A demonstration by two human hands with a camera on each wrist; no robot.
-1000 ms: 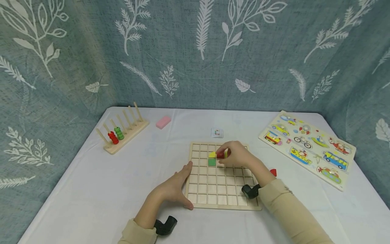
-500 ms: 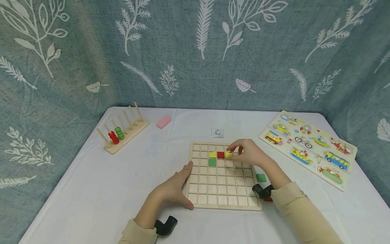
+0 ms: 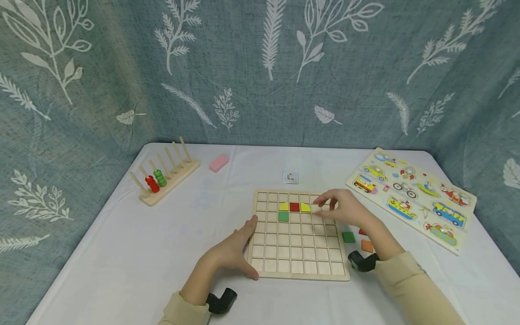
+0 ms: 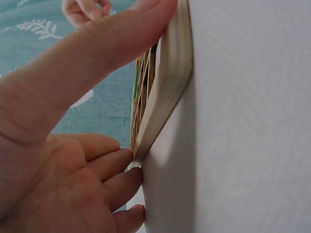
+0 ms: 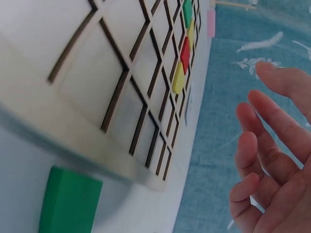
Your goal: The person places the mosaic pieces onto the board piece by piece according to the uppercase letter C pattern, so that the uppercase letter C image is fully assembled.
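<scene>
A wooden grid board point(image 3: 295, 267) lies flat on the white table. Set in its cells are a red square point(image 3: 294, 207) between two yellow pieces, the left one point(image 3: 284, 207) and the right one point(image 3: 305, 207), with a green square point(image 3: 283, 217) below the left yellow. My left hand point(image 3: 229, 248) rests along the board's left side, thumb at the near corner; the left wrist view shows its fingertips against the board edge point(image 4: 167, 82). Over the board's right part is my right hand point(image 3: 343, 208), its fingers relaxed and holding nothing in the right wrist view.
Right of the board lie a green block point(image 3: 348, 237), an orange piece point(image 3: 367, 246) and a red piece point(image 3: 362, 232). Behind it is a small pattern card point(image 3: 290, 177). A vehicle puzzle point(image 3: 382, 198), pink block point(image 3: 219, 163) and peg stand with beads point(image 3: 178, 179) stand farther out.
My right hand has let go of the right yellow piece in its cell and moved right, uncovering the red square and the loose pieces beside the board. My left hand stays put.
</scene>
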